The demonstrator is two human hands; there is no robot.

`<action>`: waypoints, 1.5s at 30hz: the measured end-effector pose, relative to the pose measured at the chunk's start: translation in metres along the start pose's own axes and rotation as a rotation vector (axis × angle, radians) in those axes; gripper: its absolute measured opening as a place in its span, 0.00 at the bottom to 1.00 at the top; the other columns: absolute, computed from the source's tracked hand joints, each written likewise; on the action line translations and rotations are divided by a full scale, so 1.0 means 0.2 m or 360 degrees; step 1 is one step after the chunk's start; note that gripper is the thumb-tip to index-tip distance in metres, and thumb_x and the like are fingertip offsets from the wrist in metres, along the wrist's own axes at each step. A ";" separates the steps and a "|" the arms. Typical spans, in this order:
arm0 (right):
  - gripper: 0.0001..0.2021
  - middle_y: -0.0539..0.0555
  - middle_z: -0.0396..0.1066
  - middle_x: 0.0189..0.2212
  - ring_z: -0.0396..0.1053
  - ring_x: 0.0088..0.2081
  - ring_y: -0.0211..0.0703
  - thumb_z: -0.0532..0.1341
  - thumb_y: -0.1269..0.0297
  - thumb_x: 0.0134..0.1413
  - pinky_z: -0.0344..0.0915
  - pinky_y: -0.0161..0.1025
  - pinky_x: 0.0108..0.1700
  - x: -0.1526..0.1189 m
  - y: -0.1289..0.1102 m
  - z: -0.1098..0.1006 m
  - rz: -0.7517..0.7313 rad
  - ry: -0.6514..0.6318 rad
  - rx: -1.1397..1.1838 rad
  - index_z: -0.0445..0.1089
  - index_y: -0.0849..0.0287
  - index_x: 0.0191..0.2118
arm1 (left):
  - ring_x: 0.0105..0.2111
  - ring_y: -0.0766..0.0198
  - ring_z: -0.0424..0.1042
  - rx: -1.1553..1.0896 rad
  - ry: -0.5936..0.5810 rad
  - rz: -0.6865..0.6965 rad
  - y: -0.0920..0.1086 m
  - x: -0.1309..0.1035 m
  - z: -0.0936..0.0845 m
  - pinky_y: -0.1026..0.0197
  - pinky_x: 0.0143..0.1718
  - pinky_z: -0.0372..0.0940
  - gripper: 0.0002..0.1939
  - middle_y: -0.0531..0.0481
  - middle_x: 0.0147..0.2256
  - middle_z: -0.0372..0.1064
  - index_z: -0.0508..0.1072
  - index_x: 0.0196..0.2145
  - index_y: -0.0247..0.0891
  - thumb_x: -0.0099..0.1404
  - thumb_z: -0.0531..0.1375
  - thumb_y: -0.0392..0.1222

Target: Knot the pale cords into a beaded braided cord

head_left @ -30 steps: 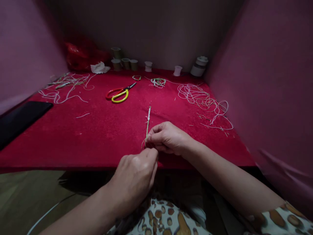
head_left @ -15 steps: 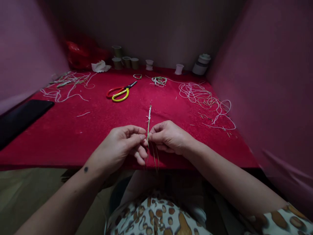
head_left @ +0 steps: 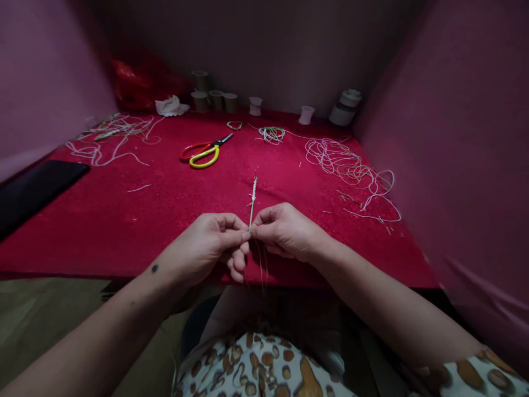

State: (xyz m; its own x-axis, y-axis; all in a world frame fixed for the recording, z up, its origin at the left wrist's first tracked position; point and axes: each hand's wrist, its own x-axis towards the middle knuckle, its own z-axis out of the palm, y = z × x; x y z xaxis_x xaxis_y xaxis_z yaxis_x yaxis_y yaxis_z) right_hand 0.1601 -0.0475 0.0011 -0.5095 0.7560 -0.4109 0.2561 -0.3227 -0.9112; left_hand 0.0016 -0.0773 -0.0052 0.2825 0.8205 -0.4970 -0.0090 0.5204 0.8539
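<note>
A braided cord (head_left: pixel 253 201), white at its far end and green nearer me, runs straight away from my hands over the red cloth. Its far tip meets a small pin-like point in the cloth. My left hand (head_left: pixel 221 240) pinches the cord's near end between thumb and forefinger, its other fingers curled below. From the other side, my right hand (head_left: pixel 285 230) closes thumb and forefinger on the same spot, fingertips almost touching the left ones. Thin loose strands (head_left: pixel 264 270) dangle below the pinch toward the table's front edge. The knot itself is hidden by my fingertips.
Scissors (head_left: pixel 205 154) with red and yellow handles lie beyond my hands. Tangled thread (head_left: pixel 334 160) spreads at right, more thread (head_left: pixel 119 138) at left. A black phone (head_left: pixel 41 190) lies at far left. Spools (head_left: pixel 215 100) and a lidded jar (head_left: pixel 345 107) line the back. Pink sheets flank both sides.
My left thumb and forefinger have closed onto the cord's near end, where they were slightly apart before. My right hand keeps its pinch. The view has shifted slightly.
</note>
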 end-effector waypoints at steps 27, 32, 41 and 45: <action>0.08 0.50 0.67 0.21 0.61 0.24 0.34 0.56 0.71 0.52 0.54 0.32 0.27 -0.18 0.03 0.06 -0.0543 0.0445 -0.0968 0.68 0.62 0.25 | 0.06 0.72 0.58 0.0174 0.0079 0.0075 0.02 -0.01 0.02 0.71 0.07 0.50 0.10 0.56 0.09 0.61 0.66 0.20 0.37 0.58 0.58 0.39; 0.08 0.52 0.71 0.26 0.64 0.25 0.37 0.53 0.72 0.55 0.56 0.34 0.29 -0.31 0.15 0.19 -0.0663 0.0349 -0.1160 0.69 0.60 0.31 | 0.06 0.73 0.58 -0.0056 -0.0041 0.0080 0.02 -0.01 0.05 0.71 0.07 0.49 0.08 0.50 0.15 0.70 0.66 0.22 0.35 0.58 0.57 0.37; 0.10 0.51 0.70 0.26 0.66 0.28 0.35 0.56 0.70 0.57 0.61 0.31 0.32 -0.39 0.04 0.16 -0.0699 -0.0167 -0.1100 0.67 0.61 0.25 | 0.07 0.72 0.57 -0.0101 -0.0064 0.0133 -0.01 -0.01 0.04 0.71 0.07 0.51 0.09 0.57 0.11 0.62 0.65 0.23 0.38 0.60 0.57 0.40; 0.03 0.51 0.70 0.24 0.66 0.23 0.34 0.57 0.70 0.55 0.62 0.31 0.25 -0.26 0.03 0.08 -0.0413 0.0495 -0.0640 0.69 0.60 0.34 | 0.07 0.71 0.59 -0.0086 -0.0112 0.0176 -0.02 -0.01 0.03 0.72 0.07 0.52 0.09 0.55 0.11 0.64 0.65 0.23 0.37 0.60 0.58 0.41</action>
State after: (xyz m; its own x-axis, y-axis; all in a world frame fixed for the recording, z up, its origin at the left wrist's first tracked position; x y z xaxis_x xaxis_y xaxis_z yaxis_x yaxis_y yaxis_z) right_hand 0.1756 -0.0986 0.0165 -0.3474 0.9332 -0.0918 0.4783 0.0921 -0.8734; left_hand 0.0081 -0.0821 -0.0073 0.3436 0.8557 -0.3869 -0.0950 0.4415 0.8922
